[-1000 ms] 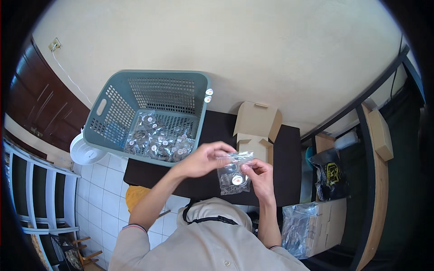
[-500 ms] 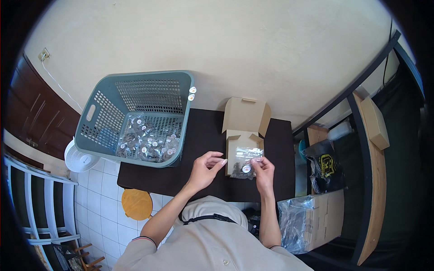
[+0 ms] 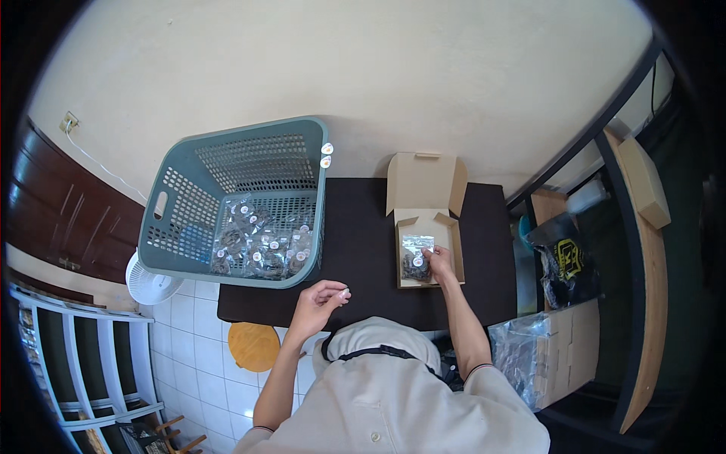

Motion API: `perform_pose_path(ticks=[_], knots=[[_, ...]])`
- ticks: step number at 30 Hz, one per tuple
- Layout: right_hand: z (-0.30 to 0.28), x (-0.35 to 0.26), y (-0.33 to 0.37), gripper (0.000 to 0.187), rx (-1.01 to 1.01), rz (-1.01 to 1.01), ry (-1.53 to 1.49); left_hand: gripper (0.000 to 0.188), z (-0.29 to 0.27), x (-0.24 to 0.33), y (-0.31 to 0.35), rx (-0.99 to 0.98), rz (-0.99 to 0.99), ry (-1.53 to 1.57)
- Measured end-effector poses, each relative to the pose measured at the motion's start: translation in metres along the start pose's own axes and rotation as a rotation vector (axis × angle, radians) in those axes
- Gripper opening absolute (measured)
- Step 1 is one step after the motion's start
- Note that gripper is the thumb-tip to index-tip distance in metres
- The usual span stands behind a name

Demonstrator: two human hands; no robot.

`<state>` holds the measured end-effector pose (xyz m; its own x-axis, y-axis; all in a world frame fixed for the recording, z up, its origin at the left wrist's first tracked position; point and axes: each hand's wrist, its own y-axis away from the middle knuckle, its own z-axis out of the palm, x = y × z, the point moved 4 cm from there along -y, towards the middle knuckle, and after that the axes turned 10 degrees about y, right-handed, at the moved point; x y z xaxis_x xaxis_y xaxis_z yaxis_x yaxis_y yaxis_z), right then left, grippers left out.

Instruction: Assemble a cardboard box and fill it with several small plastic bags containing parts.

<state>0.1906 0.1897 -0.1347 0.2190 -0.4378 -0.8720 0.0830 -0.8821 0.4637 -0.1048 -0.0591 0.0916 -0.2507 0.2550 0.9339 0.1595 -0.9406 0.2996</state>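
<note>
Plastic bag (image 3: pixel 416 259) looks light, slippery, best held edgewise; right hand (image 3: pixel 441 265) pinches it, left hand (image 3: pixel 318 306) unclear whether gripping anything.

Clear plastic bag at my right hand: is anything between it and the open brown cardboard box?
Nothing visible: the clear plastic bag lies inside the open brown cardboard box, your right hand at the bag's right edge, the lid raised.

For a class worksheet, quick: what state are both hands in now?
Left hand: partly curled; whether it holds anything cannot be told.
Right hand: closed on a clear bag in the cardboard box.
</note>
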Motion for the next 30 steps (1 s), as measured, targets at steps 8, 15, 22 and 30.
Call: perform_pose_path(ticks=[8, 15, 22, 30], knots=[[0.005, 0.01, 0.009, 0.032, 0.172, -0.102, 0.692, 0.025, -0.009, -0.006, -0.008, 0.04, -0.036, 0.009], [0.001, -0.012, 0.035, 0.048, 0.196, -0.081, 0.916, 0.027, -0.003, -0.012, -0.016, -0.024, -0.061, -0.06], [0.002, -0.017, 0.039, 0.065, 0.002, -0.113, 0.936, 0.028, -0.001, -0.014, -0.019, -0.061, -0.129, -0.139], [0.003, -0.017, 0.041, 0.083, 0.019, -0.096, 1.034, 0.036, 0.001, -0.01, -0.015, -0.064, -0.137, -0.331]])
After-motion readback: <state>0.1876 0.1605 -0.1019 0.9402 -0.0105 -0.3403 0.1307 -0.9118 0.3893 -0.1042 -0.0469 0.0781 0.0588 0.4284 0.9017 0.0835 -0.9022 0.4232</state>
